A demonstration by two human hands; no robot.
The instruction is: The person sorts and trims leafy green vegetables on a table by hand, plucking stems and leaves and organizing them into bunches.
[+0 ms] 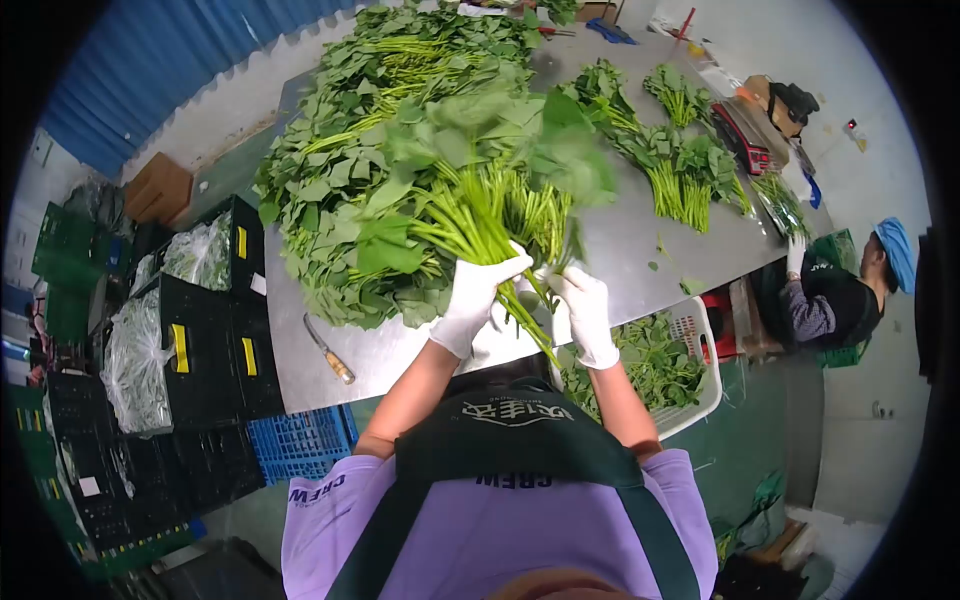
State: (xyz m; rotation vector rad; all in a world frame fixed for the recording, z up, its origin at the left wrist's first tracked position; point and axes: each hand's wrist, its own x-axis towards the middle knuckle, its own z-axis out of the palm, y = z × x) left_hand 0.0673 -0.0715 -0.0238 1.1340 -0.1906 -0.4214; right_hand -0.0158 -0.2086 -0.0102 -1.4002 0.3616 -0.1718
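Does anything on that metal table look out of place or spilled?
Only slightly: a few leaf scraps lie loose on the metal table, apart from the bunches, as if dropped. The curved knife lies unheld near the left edge. Nothing looks clearly damaged.

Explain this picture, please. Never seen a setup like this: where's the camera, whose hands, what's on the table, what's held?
There is no machine here: a person works with their own two hands, in white gloves. The single picture comes from a camera worn on the head, looking forward and down, so the wearer's chest shows at the bottom.

The left hand grips a bunch of leafy greens by the stems; the right hand is beside the lower stems, its exact grip unclear.

On the metal table lie a big pile of greens, smaller bunches to the right, and a knife with a wooden handle near the left edge.
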